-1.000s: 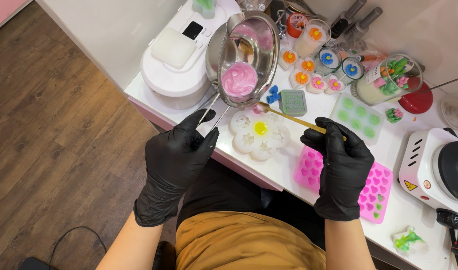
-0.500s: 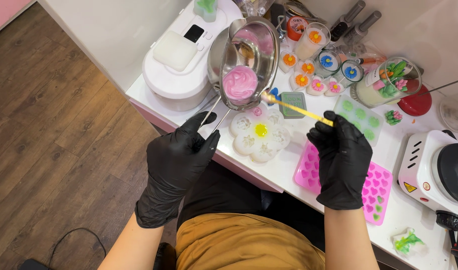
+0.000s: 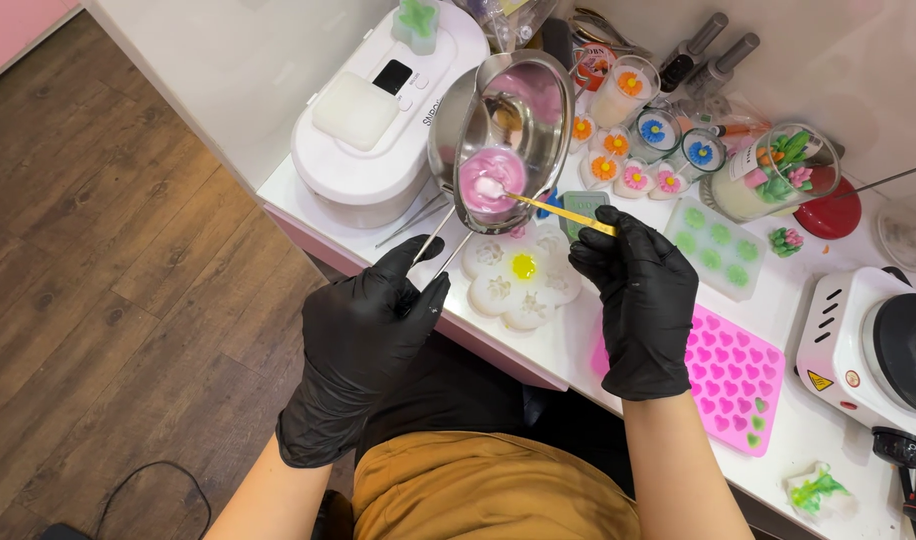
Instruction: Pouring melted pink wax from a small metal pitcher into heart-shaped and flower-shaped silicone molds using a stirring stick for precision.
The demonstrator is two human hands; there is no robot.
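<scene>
**Stick tip now in the pink wax**

Since the earlier frames the yellow stick (image 3: 563, 211) has swung up from the white flower mould (image 3: 521, 280) into the tilted steel pot (image 3: 505, 125), its tip now dipped in the pink wax (image 3: 491, 182). The right hand (image 3: 640, 300) pinches the stick's near end; its long axis runs up-left from the fingers. The left hand (image 3: 363, 345) is closed on the pot's wire handle (image 3: 436, 248), holding the pot above the mould. The pink heart mould (image 3: 738, 375) lies beside the right wrist.
</scene>
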